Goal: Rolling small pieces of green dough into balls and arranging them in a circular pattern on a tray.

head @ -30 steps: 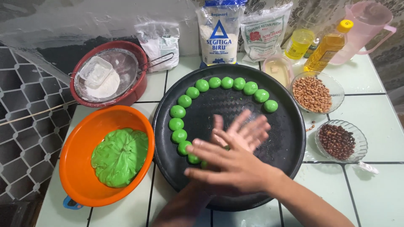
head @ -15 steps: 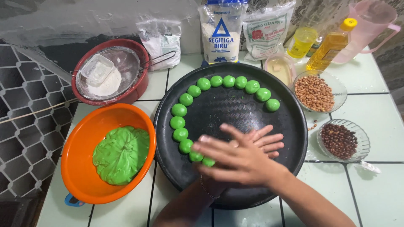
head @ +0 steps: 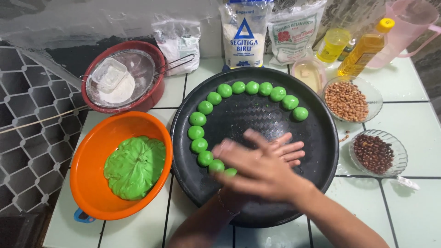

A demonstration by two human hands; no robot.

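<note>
My right hand point(head: 252, 169) lies palm down across my left hand point(head: 288, 149), both flat and pressed together over the near half of a round black tray point(head: 321, 133). Both are blurred by motion. Whatever lies between the palms is hidden. A curved row of several small green dough balls point(head: 239, 87) runs along the tray's far and left side, ending just beside my hands at the ball point(head: 217, 165). Left of the tray stands an orange bowl point(head: 87, 151) holding a lump of green dough point(head: 135, 167).
A red bowl point(head: 154, 92) with a sieve of flour point(head: 121, 80) stands at the back left. Flour bags point(head: 243, 32), an oil bottle point(head: 365, 48) and a pink jug point(head: 404, 23) line the back. Glass dishes of peanuts point(head: 347, 98) and dark beans point(head: 376, 154) sit right. Wire mesh point(head: 32, 128) borders the left.
My pressed hands have slid back and forth against each other over the tray, the upper hand shifting left. The row of balls and the bowls have stayed put.
</note>
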